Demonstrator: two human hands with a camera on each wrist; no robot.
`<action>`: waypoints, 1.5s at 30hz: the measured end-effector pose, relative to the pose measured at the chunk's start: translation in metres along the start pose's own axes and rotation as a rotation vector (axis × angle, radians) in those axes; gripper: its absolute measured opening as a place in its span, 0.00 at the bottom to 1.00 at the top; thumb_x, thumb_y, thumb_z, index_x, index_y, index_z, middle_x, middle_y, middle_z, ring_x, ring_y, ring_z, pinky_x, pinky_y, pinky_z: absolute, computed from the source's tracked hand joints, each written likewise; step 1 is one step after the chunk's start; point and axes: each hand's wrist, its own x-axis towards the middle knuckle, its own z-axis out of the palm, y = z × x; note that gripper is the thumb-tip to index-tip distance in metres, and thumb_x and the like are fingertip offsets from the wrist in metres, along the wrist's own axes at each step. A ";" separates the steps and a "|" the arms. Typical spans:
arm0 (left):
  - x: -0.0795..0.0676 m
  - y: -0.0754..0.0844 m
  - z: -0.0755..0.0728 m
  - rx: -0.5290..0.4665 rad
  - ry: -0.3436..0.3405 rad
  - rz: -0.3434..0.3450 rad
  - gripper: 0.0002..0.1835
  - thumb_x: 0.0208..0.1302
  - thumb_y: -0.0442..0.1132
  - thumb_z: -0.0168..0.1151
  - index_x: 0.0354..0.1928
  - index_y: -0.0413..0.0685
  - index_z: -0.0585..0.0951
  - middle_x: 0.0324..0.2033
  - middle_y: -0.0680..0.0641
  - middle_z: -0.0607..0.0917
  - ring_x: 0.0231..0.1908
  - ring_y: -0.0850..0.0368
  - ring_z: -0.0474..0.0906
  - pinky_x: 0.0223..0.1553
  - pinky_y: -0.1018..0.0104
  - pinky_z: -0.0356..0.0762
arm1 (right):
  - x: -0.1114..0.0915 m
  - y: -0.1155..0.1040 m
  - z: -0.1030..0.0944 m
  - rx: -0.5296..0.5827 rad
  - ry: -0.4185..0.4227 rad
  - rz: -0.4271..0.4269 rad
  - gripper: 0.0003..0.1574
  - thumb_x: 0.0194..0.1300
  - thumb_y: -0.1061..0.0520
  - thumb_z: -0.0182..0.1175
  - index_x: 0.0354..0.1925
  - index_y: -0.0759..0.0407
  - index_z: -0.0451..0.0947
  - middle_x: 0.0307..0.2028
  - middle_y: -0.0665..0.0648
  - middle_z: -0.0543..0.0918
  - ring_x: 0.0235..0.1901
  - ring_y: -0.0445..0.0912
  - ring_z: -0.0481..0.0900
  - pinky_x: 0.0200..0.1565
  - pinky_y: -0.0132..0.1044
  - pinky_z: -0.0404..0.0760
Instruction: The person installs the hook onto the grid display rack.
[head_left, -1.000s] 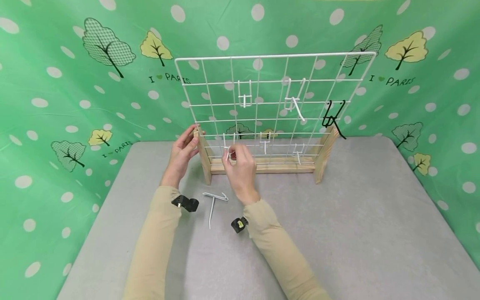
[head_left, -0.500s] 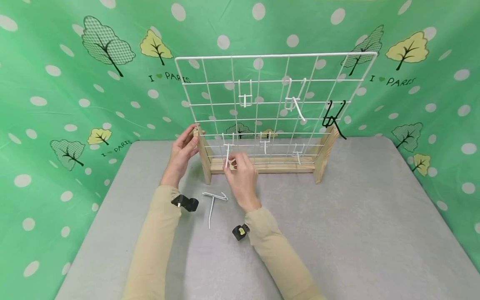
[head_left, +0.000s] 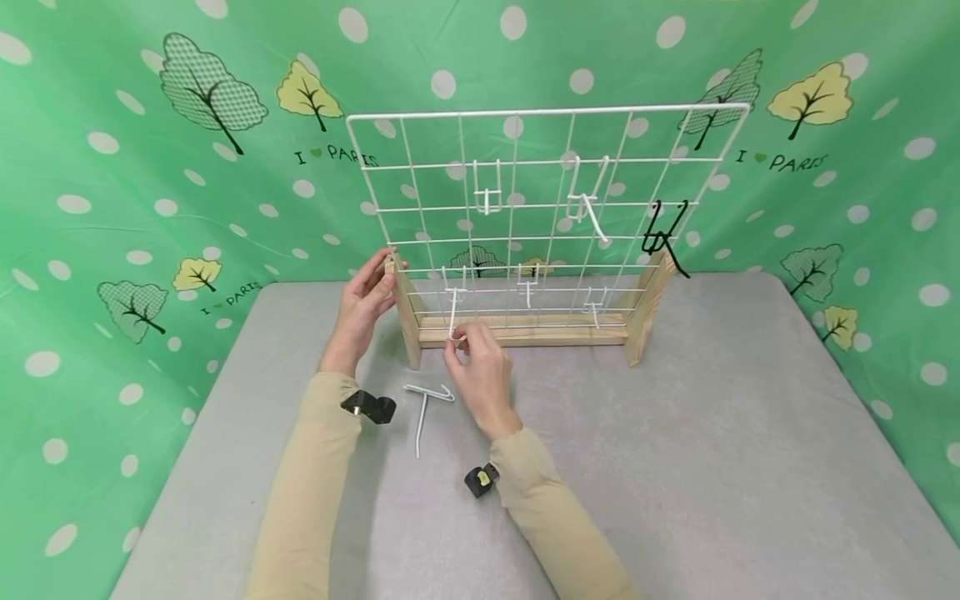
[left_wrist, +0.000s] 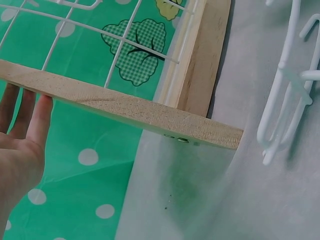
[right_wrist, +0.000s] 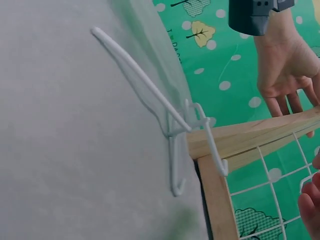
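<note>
A white wire grid (head_left: 547, 158) stands upright in a wooden frame, with its left post (head_left: 407, 321) beside my left hand (head_left: 356, 315). That hand holds the upper part of the post, several fingers against its outer side in the left wrist view. My right hand (head_left: 480, 371) is at the lower left of the grid. Its thumb and fingertips pinch the front end of a white wire hook (head_left: 453, 304), whose back hangs on the grid wires. A loose white hook (head_left: 420, 421) lies on the table between the forearms, also large in the right wrist view.
Several other white hooks hang on the grid, including a long-armed one (head_left: 592, 208) at upper right. A black hook (head_left: 660, 240) hangs near the right post (head_left: 648, 312). Behind the grey table (head_left: 750, 433) is a green dotted curtain (head_left: 585, 50).
The right hand has slid down and toward me along the hook's arm, from close to the grid to the arm's tip. The left hand stays on the post.
</note>
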 end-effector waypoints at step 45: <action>0.001 0.000 -0.002 -0.014 0.004 -0.006 0.25 0.71 0.39 0.56 0.69 0.50 0.68 0.64 0.38 0.70 0.63 0.49 0.67 0.60 0.53 0.71 | -0.030 -0.004 -0.012 0.063 -0.554 0.153 0.10 0.57 0.63 0.65 0.40 0.59 0.81 0.34 0.52 0.82 0.28 0.41 0.77 0.30 0.28 0.75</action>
